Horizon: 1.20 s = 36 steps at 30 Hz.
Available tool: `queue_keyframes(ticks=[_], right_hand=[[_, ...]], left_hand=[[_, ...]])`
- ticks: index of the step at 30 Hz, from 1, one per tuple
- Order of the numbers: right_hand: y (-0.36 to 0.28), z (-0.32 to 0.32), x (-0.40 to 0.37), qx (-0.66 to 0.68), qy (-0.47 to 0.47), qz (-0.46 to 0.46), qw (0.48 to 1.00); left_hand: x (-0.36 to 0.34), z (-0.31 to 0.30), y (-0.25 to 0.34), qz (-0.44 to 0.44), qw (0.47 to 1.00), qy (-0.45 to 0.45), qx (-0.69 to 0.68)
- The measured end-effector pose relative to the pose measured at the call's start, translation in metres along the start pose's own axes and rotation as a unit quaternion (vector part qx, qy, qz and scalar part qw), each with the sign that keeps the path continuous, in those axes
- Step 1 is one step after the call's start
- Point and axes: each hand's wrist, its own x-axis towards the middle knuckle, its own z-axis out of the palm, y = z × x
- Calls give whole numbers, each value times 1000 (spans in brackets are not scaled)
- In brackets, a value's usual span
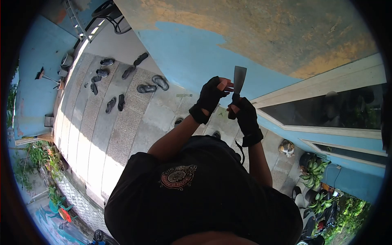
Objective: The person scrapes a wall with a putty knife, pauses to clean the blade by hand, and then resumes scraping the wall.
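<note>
A scraper [240, 78] with a flat, flared metal blade points up toward the wall. My right hand [245, 115], in a black fingerless glove, is closed round its dark handle. Just left of the blade is my left hand [212, 94], gloved the same way, its fingers bent and close to the blade; whether they touch it or hold anything is unclear. Beyond the hands, the blue wall [183, 53] has a large bare patch [281, 36] of brown and grey where the paint is gone.
Several sandals and shoes [146, 88] lie on the tiled floor [134, 126] at the left. A window [326, 112] is at the right, with a cat [286, 147] and potted plants [313, 173] below it. A ladder [76, 22] stands at the upper left.
</note>
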Motion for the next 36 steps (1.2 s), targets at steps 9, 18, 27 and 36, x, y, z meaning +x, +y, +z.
queue_keyframes(ticks=[9, 18, 27, 36], right_hand=[[-31, 64, 91, -70, 162, -62, 982], [87, 102, 81, -29, 247, 101, 963], [-9, 115, 104, 36, 305, -49, 950], [60, 152, 59, 142, 238, 142, 950]], left_hand=[[6, -98, 64, -41, 994, -77, 60], [17, -142, 89, -95, 984, -141, 45], [23, -143, 101, -107, 976, -178, 66], [16, -149, 97, -125, 973, -183, 67]])
